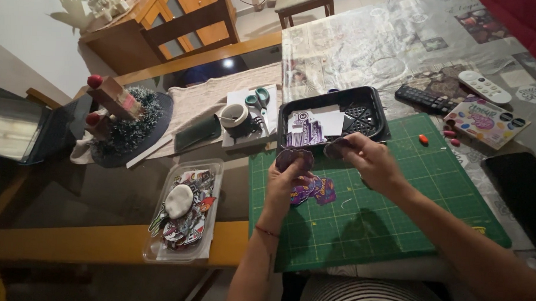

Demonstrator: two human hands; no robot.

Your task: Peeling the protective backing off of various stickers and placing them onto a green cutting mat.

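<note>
Above the green cutting mat (398, 198), both hands pinch dark round purple stickers: left hand (284, 184), right hand (373, 164).

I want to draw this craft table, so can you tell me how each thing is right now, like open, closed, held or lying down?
Left hand: grip shut on a round purple cutout.
Right hand: grip shut on a dark round piece.
Sticker: flat on the green mat.
Black tray: open, papers inside.
Clear box: lid off, full of stickers.
Scissors: closed, lying flat.
Tape roll: lying flat.
Remotes: lying face up.
</note>
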